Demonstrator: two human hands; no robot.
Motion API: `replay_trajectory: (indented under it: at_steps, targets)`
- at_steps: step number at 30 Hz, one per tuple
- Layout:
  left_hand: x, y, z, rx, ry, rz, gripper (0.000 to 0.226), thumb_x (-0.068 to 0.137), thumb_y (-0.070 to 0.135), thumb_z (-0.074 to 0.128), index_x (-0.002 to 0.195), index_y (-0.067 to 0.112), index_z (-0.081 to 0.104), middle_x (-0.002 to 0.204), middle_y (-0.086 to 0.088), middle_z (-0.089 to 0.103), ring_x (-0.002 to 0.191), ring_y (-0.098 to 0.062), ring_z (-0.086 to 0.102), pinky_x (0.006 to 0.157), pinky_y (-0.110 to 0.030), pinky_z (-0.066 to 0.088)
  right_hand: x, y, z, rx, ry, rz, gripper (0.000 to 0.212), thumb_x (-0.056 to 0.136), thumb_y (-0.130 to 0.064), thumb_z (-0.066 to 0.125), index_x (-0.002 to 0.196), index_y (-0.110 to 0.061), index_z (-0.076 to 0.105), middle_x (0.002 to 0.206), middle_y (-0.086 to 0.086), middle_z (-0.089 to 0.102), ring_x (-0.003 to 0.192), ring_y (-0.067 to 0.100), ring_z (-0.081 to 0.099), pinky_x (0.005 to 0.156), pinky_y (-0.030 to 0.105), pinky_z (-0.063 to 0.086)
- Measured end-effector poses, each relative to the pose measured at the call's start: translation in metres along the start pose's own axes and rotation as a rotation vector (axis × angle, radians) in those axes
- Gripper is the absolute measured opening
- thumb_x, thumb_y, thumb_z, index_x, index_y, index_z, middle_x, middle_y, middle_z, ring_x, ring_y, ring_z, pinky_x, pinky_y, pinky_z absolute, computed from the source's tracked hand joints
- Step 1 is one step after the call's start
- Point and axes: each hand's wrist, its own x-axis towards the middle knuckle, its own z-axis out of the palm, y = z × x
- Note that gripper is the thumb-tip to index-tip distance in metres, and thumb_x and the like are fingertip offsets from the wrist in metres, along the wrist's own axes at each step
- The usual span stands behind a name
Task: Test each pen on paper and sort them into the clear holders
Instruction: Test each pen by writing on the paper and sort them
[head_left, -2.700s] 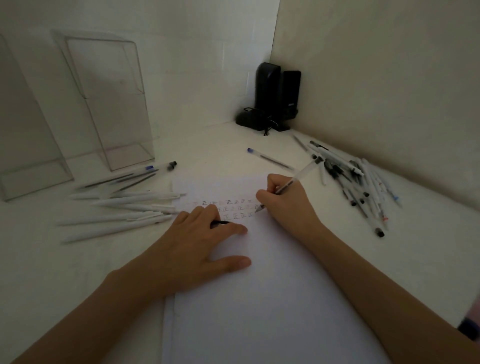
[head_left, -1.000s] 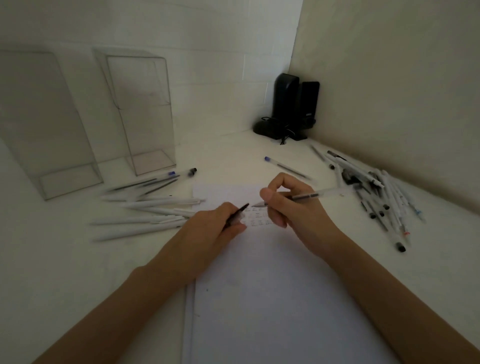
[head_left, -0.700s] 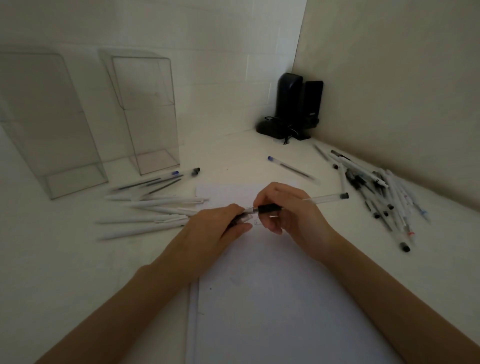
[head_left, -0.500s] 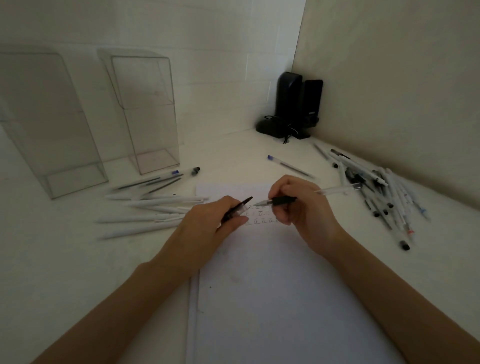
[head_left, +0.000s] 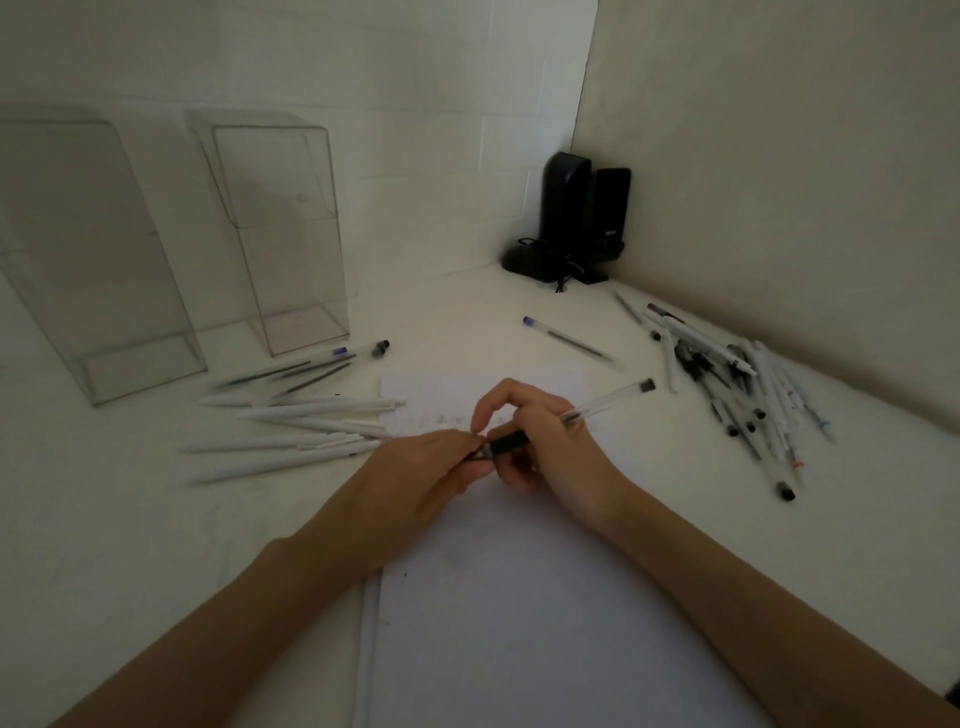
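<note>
pen: clear barrel (head_left: 597, 408) with a dark ink core inside; black grip sleeve near the tip, black plug at the tail; held just above the paper (head_left: 519, 597), tail pointing up-right
right hand: (head_left: 545, 441) my fingers curl round the grip sleeve; thumb and forefinger arch over the tip end
left hand: (head_left: 415, 467) fingertips pinch a small dark cap (head_left: 477, 454), butted against the pen's tip end; can't tell if it's seated
paper marks: faint row of scribbles just past my knuckles
clear holders: (head_left: 280, 234) two, upright, side by side at far left of the table (head_left: 130, 545)
white pens: (head_left: 291, 426) lying in a loose fan between holders and paper, a few clear ones behind them
pile of pens: (head_left: 737, 395) heaped at right, near the wall
blue-capped pen: (head_left: 566, 338) lying alone beyond the paper
speakers: (head_left: 576, 218) black, in the corner
</note>
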Motion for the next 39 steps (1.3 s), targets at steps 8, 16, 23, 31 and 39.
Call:
replay_trajectory:
  at_steps: [8,16,23,31,39]
  targets:
    - [0.000,-0.024,-0.024,0.192,0.369,-0.393,0.034,0.095,0.025,0.045,0.125,0.013,0.054,0.086,-0.003,0.063,0.072,-0.017,0.056,0.068,-0.025,0.042,0.036,-0.007,-0.050,-0.154,0.461,0.112,0.038,0.094,-0.045,0.045,0.102,-0.010,0.057,0.072,0.000,0.062,0.056,0.008,0.050,0.055,0.026,0.038]
    - [-0.013,-0.056,-0.038,0.684,0.379,-0.772,0.021,0.085,0.016,0.056,0.100,0.006,0.066,0.085,-0.020,0.057,0.078,-0.038,0.054,0.071,-0.044,0.038,0.065,0.048,-0.126,-1.407,0.396,0.476,0.036,0.098,-0.032,0.035,0.115,-0.010,0.059,0.122,0.015,0.050,0.118,0.033,0.039,0.092,0.037,0.036]
    - [-0.010,-0.055,-0.034,0.629,0.371,-0.736,0.024,0.076,0.013,0.067,0.099,0.004,0.066,0.101,-0.019,0.053,0.096,-0.038,0.046,0.081,-0.047,0.034,0.055,0.021,-0.106,-1.384,0.544,0.229,0.024,0.094,-0.028,0.052,0.105,-0.012,0.065,0.106,0.009,0.058,0.107,0.026,0.046,0.088,0.034,0.036]
    - [-0.002,-0.032,-0.011,0.290,0.134,-0.331,0.055,0.083,0.058,0.036,0.105,0.015,0.063,0.099,0.000,0.056,0.094,-0.018,0.051,0.080,-0.030,0.037,0.005,-0.008,-0.038,-0.299,0.364,0.136,0.011,0.090,-0.008,0.055,0.081,-0.011,0.049,0.059,0.002,0.061,0.052,0.012,0.050,0.054,0.024,0.043]
    - [0.002,-0.010,0.001,0.138,-0.124,-0.007,0.037,0.087,0.057,0.032,0.097,0.027,0.052,0.082,0.018,0.042,0.072,0.003,0.036,0.064,-0.015,0.028,-0.008,-0.002,-0.015,-0.011,-0.045,0.078,0.017,0.087,-0.008,0.062,0.077,-0.009,0.049,0.052,-0.004,0.054,0.047,0.011,0.041,0.045,0.019,0.032]
